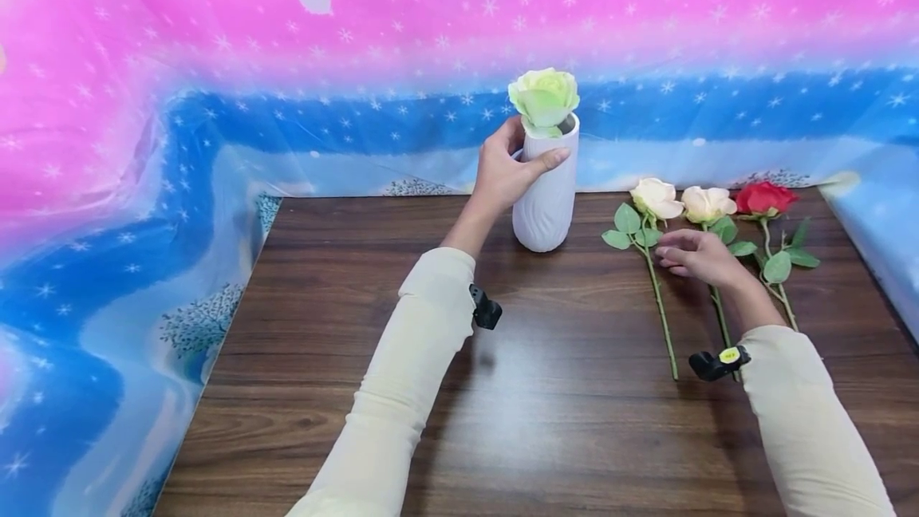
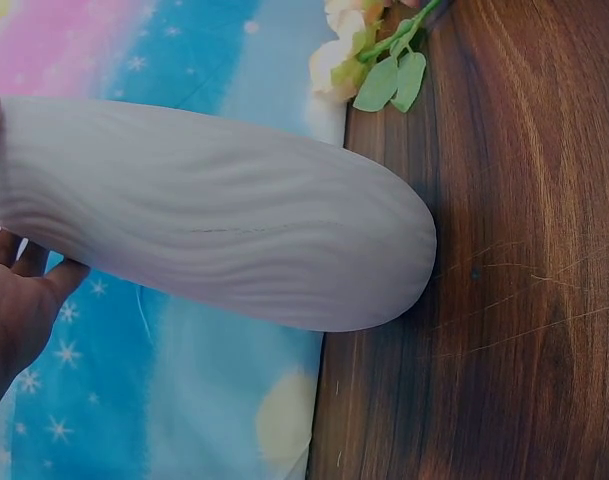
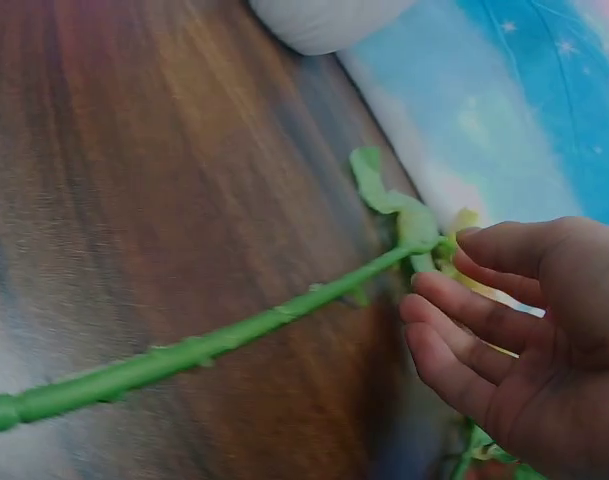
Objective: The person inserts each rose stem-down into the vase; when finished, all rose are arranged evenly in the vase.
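Observation:
Near the back edge of the table, my left hand (image 1: pixel 502 170) grips a white ribbed vase (image 1: pixel 547 210) just below its rim, thumb across the front. A pale green rose (image 1: pixel 543 96) stands in the vase, its bloom above the rim and its stem hidden inside. To the right, a cream rose (image 1: pixel 656 198) lies on the table. My right hand (image 1: pixel 700 258) hovers beside its leaves, fingers loosely bent and apart. In the right wrist view, the green stem (image 3: pixel 204 345) runs up to those fingertips, with none of them wrapped around it.
A peach rose (image 1: pixel 708 204) lies partly under my right hand and forearm. Further right is a red rose (image 1: pixel 765 198) with leaves. A patterned pink and blue cloth (image 1: pixel 345 126) hangs behind and at the sides of the dark wooden table (image 1: pixel 323 325).

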Available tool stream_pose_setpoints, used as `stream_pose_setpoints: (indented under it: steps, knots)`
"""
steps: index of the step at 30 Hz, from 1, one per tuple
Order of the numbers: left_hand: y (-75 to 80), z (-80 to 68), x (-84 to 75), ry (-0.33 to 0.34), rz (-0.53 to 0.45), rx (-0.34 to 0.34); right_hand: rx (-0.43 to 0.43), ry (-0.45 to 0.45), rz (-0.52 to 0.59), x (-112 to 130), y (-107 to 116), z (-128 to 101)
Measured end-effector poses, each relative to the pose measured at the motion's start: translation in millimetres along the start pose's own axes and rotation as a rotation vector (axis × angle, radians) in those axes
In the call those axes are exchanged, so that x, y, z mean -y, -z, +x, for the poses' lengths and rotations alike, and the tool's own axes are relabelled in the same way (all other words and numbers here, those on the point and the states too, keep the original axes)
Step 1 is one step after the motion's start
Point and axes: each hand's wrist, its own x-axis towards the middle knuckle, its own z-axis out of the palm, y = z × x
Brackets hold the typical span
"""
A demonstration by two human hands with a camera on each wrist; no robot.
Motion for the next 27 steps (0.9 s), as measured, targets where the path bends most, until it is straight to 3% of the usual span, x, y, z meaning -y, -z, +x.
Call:
stream_pose_setpoints:
  steps: [5,15,27]
  knots:
    - [-0.2,-0.1,-0.1,-0.007,0.003,-0.002,-0.035,-0.005,-0.020,-4.9,-8.8,3.9]
    - [-0.2,-2.8,2.2,-0.002,0.009,-0.007,-0.113,0.001,-0.197,2.0,-23.2,5.2]
    - [-0.1,-1.9,-0.4,-0.011,0.008,-0.005,-0.120,-0.088,-0.088,3.8,-26.5,8.6]
